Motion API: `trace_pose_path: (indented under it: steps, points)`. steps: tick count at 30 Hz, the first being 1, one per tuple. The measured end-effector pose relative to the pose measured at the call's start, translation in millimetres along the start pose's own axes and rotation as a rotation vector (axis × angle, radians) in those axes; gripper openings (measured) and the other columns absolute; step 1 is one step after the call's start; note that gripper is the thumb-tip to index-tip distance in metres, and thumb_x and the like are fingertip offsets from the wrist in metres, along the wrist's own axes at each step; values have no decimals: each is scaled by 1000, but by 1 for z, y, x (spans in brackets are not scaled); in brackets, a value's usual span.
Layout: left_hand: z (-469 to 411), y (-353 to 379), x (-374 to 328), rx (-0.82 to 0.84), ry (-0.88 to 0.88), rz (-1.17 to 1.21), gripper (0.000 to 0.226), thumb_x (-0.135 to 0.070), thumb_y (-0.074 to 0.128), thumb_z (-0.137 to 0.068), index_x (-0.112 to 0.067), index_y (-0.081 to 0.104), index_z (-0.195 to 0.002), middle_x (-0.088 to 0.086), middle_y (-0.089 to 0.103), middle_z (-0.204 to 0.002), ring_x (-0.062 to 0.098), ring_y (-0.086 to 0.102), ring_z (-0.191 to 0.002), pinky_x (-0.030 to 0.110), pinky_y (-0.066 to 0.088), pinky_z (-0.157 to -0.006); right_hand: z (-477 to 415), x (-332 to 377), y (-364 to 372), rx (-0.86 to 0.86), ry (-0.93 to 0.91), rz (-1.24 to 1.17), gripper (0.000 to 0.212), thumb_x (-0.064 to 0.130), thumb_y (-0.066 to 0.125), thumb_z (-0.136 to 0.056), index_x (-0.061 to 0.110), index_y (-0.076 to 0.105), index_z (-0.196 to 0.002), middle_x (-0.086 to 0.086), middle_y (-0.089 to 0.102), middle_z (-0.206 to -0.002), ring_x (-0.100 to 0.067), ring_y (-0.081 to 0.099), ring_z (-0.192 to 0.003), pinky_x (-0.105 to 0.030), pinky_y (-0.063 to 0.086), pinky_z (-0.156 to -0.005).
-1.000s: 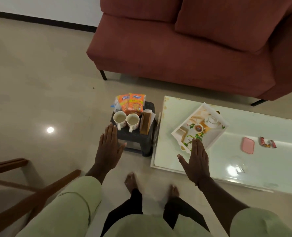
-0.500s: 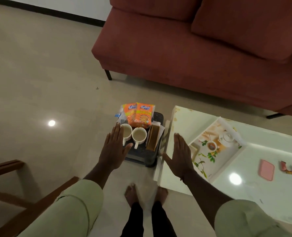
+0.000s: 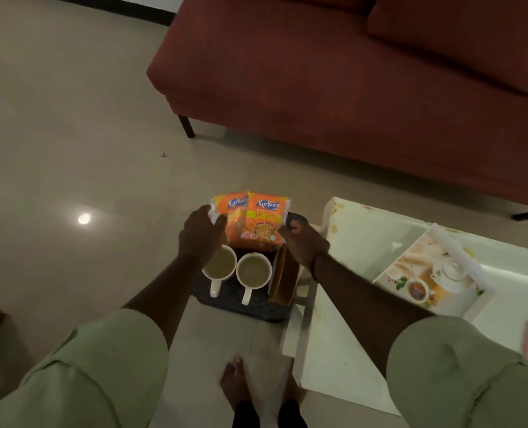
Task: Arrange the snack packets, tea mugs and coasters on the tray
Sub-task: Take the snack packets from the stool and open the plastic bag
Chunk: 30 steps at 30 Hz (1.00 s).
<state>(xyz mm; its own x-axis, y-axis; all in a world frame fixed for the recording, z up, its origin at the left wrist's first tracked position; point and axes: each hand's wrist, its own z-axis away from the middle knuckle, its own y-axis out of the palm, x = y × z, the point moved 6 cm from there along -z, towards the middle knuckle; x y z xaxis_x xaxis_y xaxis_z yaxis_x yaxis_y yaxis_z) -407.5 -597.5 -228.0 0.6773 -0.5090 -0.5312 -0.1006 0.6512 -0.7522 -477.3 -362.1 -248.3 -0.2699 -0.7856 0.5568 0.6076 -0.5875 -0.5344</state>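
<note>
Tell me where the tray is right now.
In the head view the tray lies on the white table at the right, empty of task items, to the right of the dark stool holding the mugs and snack packets.

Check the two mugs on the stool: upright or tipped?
Upright. Both mugs stand on the dark stool with round rims facing up at the camera, pale liquid level inside, handles pointing toward the person.

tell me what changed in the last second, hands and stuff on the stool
Both hands moved forward: the left hand and right hand now flank the snack packets, fingers open, nothing lifted yet. The right hand came over from the tray. The mugs, packets and tray stayed put.
</note>
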Motion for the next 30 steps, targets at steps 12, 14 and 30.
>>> trace_pose_path:
  steps: [12,14,30]
  points:
    - [-65,38,19,60,-155,64,53,-34,63,-85,-5,54,-129,16,59,-130,31,58,-117,39,49,-98,-77,4,19,-10,-3,-127,102,81,56,-35,19,70,-114,-6,72,-113,-29,67,-103,-51,50,-97]
    - [-65,33,20,22,-170,95,52,-30,65,-85,-9,55,-131,12,58,-135,27,57,-121,37,47,-103,-77,7,16,-32,-11,-172,94,78,62,-38,20,70,-111,-5,73,-112,-29,67,-103,-52,50,-96]
    - [62,-91,-104,11,109,728,13,-26,67,-87,-20,66,-98,-6,71,-93,6,68,-84,28,56,-76,82,85,-93,-192,-296,-599,35,20,73,-88,4,61,-117,-4,70,-105,-15,69,-95,-32,58,-83]
